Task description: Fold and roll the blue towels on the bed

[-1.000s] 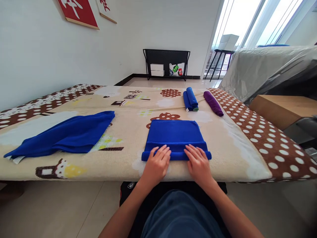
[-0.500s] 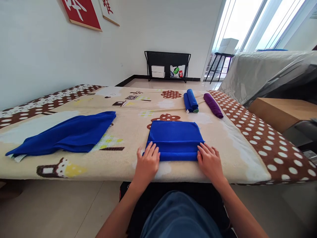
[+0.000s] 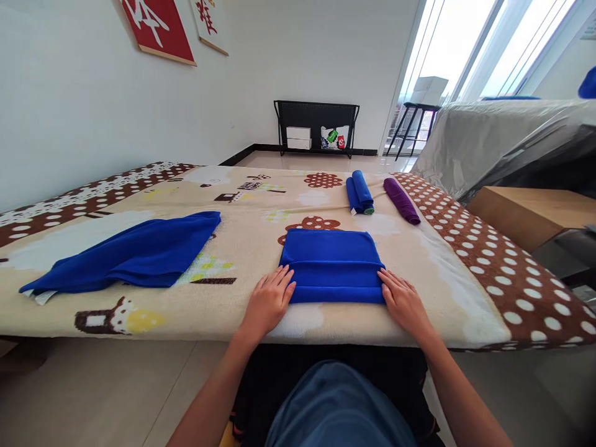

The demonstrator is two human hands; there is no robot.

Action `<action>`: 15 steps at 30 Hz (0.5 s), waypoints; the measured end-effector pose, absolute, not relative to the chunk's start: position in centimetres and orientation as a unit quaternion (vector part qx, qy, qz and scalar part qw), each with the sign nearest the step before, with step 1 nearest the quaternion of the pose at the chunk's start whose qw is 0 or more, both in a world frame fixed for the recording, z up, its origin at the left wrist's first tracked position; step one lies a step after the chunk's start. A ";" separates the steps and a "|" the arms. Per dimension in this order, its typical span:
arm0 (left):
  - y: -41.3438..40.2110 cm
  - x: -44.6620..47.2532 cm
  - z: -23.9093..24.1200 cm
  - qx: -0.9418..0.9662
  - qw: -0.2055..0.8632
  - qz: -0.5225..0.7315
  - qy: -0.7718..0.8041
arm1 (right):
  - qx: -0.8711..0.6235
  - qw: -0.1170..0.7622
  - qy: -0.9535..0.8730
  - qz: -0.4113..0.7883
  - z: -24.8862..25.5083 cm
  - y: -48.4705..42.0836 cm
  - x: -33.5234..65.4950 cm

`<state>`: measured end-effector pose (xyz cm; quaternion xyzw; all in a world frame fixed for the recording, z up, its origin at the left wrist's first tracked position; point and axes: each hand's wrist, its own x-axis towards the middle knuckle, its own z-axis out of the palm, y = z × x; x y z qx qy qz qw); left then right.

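Note:
A folded blue towel (image 3: pixel 333 273) lies flat near the front edge of the bed, with crosswise folds on its nearer half. My left hand (image 3: pixel 269 299) rests at its left side, fingers stretched out and touching the edge. On the opposite side, my right hand (image 3: pixel 406 302) lies with extended fingers against the right edge. Neither hand grips the cloth. Off to the left, a second blue towel (image 3: pixel 135 253) is spread loosely, a white label at its near corner. Farther back lie rolled blue towels (image 3: pixel 359 192) and a rolled purple towel (image 3: pixel 401 200).
A patterned blanket (image 3: pixel 261 248) covers the bed, with a brown polka-dot border. At the right stands a cardboard box (image 3: pixel 535 211) beside plastic-covered furniture (image 3: pixel 503 139). A black rack (image 3: pixel 316 115) is against the far wall, and a stool (image 3: pixel 412 127) is by the window.
Both hands have slid outward, from on top of the towel's near folds to its left and right edges. The towel stays in place. The view has shifted slightly.

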<state>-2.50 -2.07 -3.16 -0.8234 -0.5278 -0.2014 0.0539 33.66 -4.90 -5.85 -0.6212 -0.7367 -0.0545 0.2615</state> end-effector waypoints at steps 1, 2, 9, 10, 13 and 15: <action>-2.3 -3.3 -3.1 -0.825 0.066 -0.205 -0.523 | -0.618 0.269 -0.736 -0.058 -5.9 -5.2 34.6; -2.6 -3.9 -2.9 -0.828 0.083 -0.211 -0.513 | -0.613 0.280 -0.736 -0.066 -5.9 -5.6 35.3; -6.1 -3.5 -1.2 -0.881 0.100 -0.229 -0.402 | -0.501 0.313 -0.802 -0.082 -4.7 -8.0 34.2; -6.3 -3.2 -1.2 -0.885 0.095 -0.224 -0.398 | -0.489 0.300 -0.815 -0.073 -4.7 -8.1 34.0; -6.2 -2.7 -1.9 -0.888 0.085 -0.213 -0.398 | -0.486 0.282 -0.825 -0.057 -5.0 -7.7 33.6; -5.6 -2.6 -2.3 -0.884 0.076 -0.218 -0.408 | -0.496 0.286 -0.818 -0.056 -5.1 -7.2 33.4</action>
